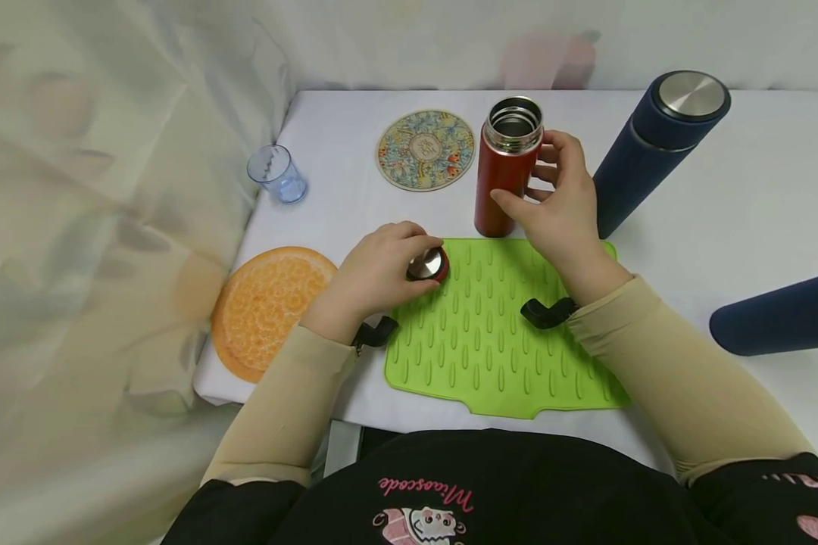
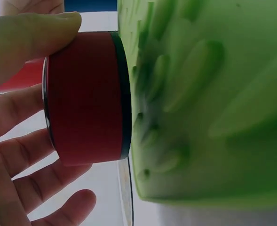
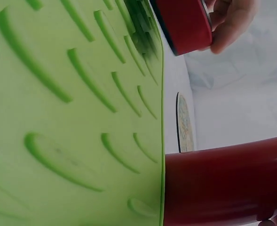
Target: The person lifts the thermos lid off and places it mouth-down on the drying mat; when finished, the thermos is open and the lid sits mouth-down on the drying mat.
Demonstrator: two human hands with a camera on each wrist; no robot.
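A red thermos bottle stands upright without its lid, its steel threaded neck showing, just behind the green mat. My right hand grips its side, thumb in front and fingers round the far side. My left hand pinches a red lid with a steel top, over the left back corner of the green mat. In the left wrist view the thumb and fingers lie along the lid's side, and its dark rim faces the mat. That lid also shows in the right wrist view.
A tall navy thermos stands right of my right hand; another navy cylinder lies near the right edge. A round patterned coaster is behind the mat. At the left are a small blue glass and a round orange mat.
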